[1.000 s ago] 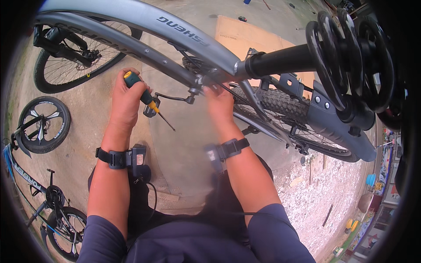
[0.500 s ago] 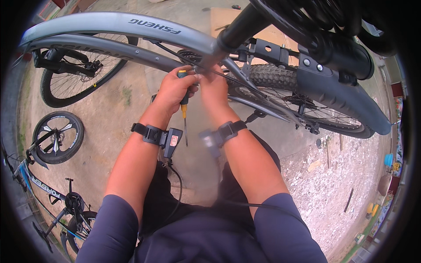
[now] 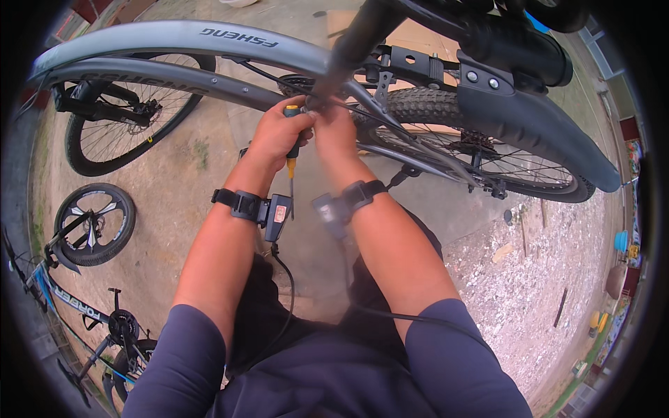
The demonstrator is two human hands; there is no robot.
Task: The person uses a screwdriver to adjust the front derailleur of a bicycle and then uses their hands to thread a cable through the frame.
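Note:
My left hand point(image 3: 279, 132) is shut on a screwdriver point(image 3: 291, 167) with a dark and yellow handle, its thin shaft pointing down toward me. Both hands meet at the frame joint beneath the black seat post point(image 3: 359, 35) of a grey bicycle point(image 3: 174, 35). My right hand point(image 3: 334, 136) is beside the left, its fingertips closed at that joint; what they grip is too hidden to name. The rear wheel point(image 3: 418, 104) and black mudguard point(image 3: 529, 125) are just to their right; a dark cable crosses near my fingers.
The front wheel point(image 3: 139, 118) lies at upper left. Another bicycle point(image 3: 104, 317) and a spoked-rim wheel point(image 3: 94, 223) are at left. Cardboard point(image 3: 338, 24) lies behind the grey bicycle. Pale speckled ground point(image 3: 529, 279) spreads at right, with small coloured objects point(image 3: 620, 240) along its far edge.
My left hand has brought the screwdriver up and right to the frame joint, beside my right hand. The view has shifted, with the seat post and coil now higher in it.

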